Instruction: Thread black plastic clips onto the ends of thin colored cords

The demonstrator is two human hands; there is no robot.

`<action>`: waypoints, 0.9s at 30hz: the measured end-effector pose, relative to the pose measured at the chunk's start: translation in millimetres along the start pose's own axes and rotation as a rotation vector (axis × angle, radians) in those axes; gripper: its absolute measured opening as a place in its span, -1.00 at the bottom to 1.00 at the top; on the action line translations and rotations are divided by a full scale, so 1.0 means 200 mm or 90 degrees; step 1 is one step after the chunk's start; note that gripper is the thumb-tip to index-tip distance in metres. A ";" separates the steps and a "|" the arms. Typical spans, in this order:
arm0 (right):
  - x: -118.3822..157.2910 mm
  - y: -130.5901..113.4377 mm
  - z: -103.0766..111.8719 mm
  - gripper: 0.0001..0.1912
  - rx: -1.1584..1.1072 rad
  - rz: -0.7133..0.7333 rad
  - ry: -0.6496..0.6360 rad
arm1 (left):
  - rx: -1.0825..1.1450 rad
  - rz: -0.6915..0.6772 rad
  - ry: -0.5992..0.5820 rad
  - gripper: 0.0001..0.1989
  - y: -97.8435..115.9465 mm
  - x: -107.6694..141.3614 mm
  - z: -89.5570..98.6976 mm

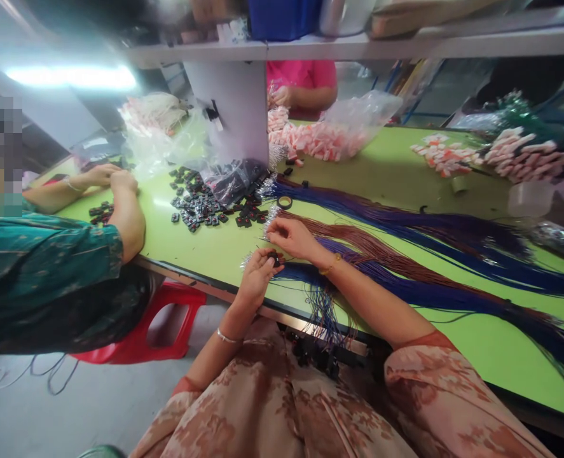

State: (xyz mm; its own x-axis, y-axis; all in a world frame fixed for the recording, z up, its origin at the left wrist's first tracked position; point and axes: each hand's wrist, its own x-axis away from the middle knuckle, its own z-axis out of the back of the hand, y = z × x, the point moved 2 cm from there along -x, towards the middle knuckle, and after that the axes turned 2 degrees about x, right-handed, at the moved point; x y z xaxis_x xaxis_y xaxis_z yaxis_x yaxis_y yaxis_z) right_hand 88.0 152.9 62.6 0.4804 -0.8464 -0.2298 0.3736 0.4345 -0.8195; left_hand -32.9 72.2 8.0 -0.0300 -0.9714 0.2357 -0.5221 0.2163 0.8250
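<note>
Between the fingers of my left hand [257, 275] is a small black plastic connector [274, 258], held just above the table's near edge. Close above it, my right hand [294, 238] pinches at the crimped silver ends of the brown wires [358, 235]; whether a single wire is in its fingertips is too small to tell. Bundles of blue wires [405, 286] run to the right beneath my right forearm. Wires with black connectors [317, 356] on their ends hang over the table edge at my lap.
Loose black connectors [200, 203] lie heaped left of my hands, near a tape roll [284, 202]. A co-worker in a green sleeve [48, 254] sits at left by a red stool [177, 324]. Across the table, another person in pink [303, 83] handles white-and-orange pieces [320, 140].
</note>
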 end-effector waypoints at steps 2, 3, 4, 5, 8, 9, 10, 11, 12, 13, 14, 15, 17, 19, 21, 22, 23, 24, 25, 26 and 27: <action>0.04 -0.01 -0.01 -0.83 -0.048 -0.019 -0.024 | 0.013 -0.001 0.002 -0.69 0.01 0.01 0.01; 0.06 -0.01 -0.01 -0.82 -0.060 -0.024 -0.036 | 0.019 -0.002 0.001 -0.70 0.01 0.01 0.01; 0.09 -0.01 0.00 -0.81 -0.061 -0.022 -0.046 | 0.024 -0.003 0.000 -0.71 0.01 0.01 0.01; 0.11 -0.01 0.00 -0.80 -0.050 -0.015 -0.053 | 0.028 -0.002 -0.001 -0.72 0.02 0.02 0.01; 0.17 -0.01 0.01 -0.79 0.033 0.015 -0.041 | 0.031 0.009 -0.004 -0.73 0.01 0.01 0.00; 0.18 0.00 0.02 -0.79 0.071 0.021 -0.036 | 0.031 0.011 -0.006 -0.73 0.01 0.01 0.00; 0.20 0.00 0.02 -0.78 0.112 0.024 -0.031 | 0.032 0.011 -0.007 -0.74 0.00 0.01 0.00; 0.21 0.00 0.02 -0.77 0.158 0.027 -0.031 | 0.035 0.010 -0.007 -0.74 0.00 0.01 0.00; 0.22 0.00 0.03 -0.76 0.206 0.031 -0.035 | 0.040 0.008 -0.007 -0.75 0.00 0.00 0.00; 0.23 0.01 0.03 -0.75 0.252 0.038 -0.043 | 0.046 0.006 -0.006 -0.75 -0.01 0.00 0.00; 0.24 0.01 0.02 -0.74 0.292 0.045 -0.052 | 0.051 0.006 -0.006 -0.74 -0.01 0.00 0.00; 0.25 0.01 0.02 -0.73 0.324 0.051 -0.062 | 0.054 0.009 -0.006 -0.74 -0.01 0.00 0.01; 0.26 0.01 0.02 -0.70 0.361 0.055 -0.081 | 0.058 0.016 -0.005 -0.73 -0.02 0.00 0.01; 0.27 0.00 0.02 -0.68 0.378 0.055 -0.095 | 0.061 0.023 -0.001 -0.74 -0.02 0.00 0.01; 0.27 -0.01 0.02 -0.68 0.392 0.056 -0.110 | 0.064 0.025 0.002 -0.74 -0.02 0.00 0.01; 0.27 -0.01 0.02 -0.68 0.397 0.057 -0.116 | 0.065 0.025 0.002 -0.74 -0.02 0.00 0.01; 0.27 -0.01 0.02 -0.68 0.401 0.058 -0.121 | 0.065 0.025 0.001 -0.74 -0.01 0.00 0.01; 0.27 -0.02 0.02 -0.69 0.403 0.060 -0.124 | 0.064 0.026 -0.001 -0.73 -0.01 0.00 0.01; 0.27 -0.02 0.02 -0.69 0.403 0.063 -0.124 | 0.063 0.028 -0.003 -0.73 -0.01 0.00 0.01; 0.27 -0.02 0.02 -0.69 0.401 0.066 -0.124 | 0.061 0.029 -0.003 -0.73 -0.01 0.00 0.01; 0.27 -0.02 0.01 -0.69 0.399 0.069 -0.124 | 0.061 0.030 -0.004 -0.73 0.00 0.00 0.01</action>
State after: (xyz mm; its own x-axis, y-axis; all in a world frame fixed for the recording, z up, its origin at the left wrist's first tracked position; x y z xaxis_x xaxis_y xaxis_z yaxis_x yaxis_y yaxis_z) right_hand 114.7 105.5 55.5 0.6540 -0.7423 -0.1460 0.6775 0.6606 -0.3235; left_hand -34.2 71.7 6.2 -0.0617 -0.9608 0.2703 -0.5987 0.2523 0.7602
